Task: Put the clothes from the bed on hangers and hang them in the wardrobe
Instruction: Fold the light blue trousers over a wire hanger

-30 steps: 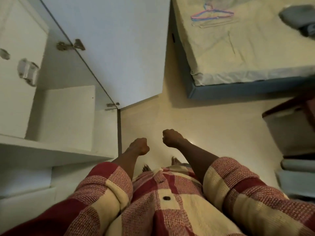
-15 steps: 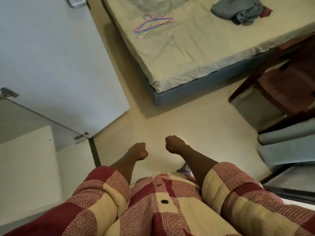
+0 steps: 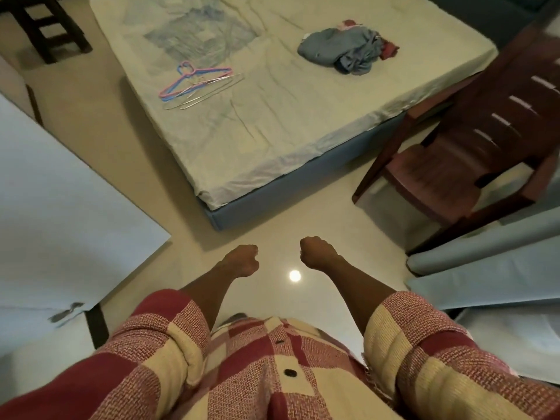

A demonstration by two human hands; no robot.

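A heap of clothes (image 3: 345,51), mostly grey-blue with a bit of red, lies on the far right of the bed (image 3: 272,122). Several hangers (image 3: 197,84), pink, blue and bare wire, lie in a bunch on the bed's left side. My left hand (image 3: 242,262) and my right hand (image 3: 318,253) are held out over the floor in front of the bed's near corner. Both are curled into fists and hold nothing. The open white wardrobe door (image 3: 60,213) stands at my left.
A dark red wooden chair (image 3: 472,153) stands close to the bed's right corner. Pale blue curtains (image 3: 485,268) hang at the right. A dark stool (image 3: 45,25) is at the far left. Shiny floor lies between me and the bed.
My view has swung right, away from the wardrobe's inside toward the bed, bringing the clothes heap and the chair into sight. Both fists keep their pose.
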